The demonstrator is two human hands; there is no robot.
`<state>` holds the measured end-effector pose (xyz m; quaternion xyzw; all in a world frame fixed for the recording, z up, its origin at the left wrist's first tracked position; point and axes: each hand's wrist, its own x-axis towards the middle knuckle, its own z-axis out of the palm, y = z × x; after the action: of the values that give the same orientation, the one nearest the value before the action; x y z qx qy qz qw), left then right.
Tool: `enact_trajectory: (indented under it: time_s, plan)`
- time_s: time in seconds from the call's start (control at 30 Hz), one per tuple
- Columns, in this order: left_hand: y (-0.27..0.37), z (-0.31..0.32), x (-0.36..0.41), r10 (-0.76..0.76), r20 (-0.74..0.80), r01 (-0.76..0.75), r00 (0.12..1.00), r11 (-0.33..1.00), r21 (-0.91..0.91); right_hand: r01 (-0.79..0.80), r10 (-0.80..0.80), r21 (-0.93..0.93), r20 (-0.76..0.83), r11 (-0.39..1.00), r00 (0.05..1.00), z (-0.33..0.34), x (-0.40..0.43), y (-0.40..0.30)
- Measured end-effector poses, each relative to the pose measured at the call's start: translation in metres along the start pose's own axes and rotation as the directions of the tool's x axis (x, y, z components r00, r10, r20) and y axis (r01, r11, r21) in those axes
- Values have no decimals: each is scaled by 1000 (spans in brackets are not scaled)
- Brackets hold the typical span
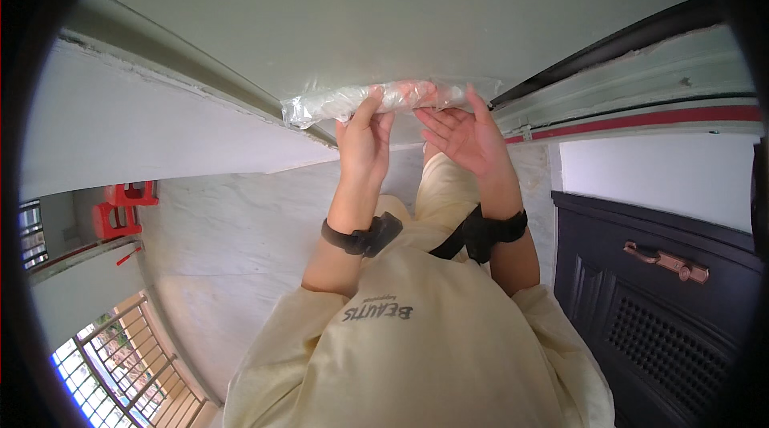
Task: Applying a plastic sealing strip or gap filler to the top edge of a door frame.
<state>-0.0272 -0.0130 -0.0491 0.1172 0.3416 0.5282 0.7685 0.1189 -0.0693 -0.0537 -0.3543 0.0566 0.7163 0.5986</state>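
Observation:
A long roll-shaped package in crinkled clear plastic, whitish with pinkish-orange parts point(393, 96), lies crosswise in front of a pale grey-green panel point(396, 13). My left hand point(363, 140) grips it left of its middle, the thumb over the plastic and the fingers partly hidden beneath. Near the right end is my right hand point(465, 137), palm showing and fingers spread, with the fingertips and thumb at the package's lower edge and end. Whether the right hand bears any weight I cannot tell. Both wrists wear black straps.
Frame edges run along both sides of the panel. At the right stands a dark door point(655, 290) with a copper-coloured handle point(667, 261). Red plastic stools point(117, 221) and a metal railing point(135, 368) are at the left. Below is a marbled floor point(240, 230).

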Motion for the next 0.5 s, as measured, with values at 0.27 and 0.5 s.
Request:
enact_trajectory:
  time_s: [0.27, 0.5]
  plan:
    - [3, -6, 1, 18, 15, -17, 1000, 1000, -13, -88, 57, -217, -145, 972, 988, -21, 20, 9]
    - [5, -10, 4, -12, 31, 13, 999, 1000, -13, 178, -186, -68, -146, 982, 972, 1, 15, 17]
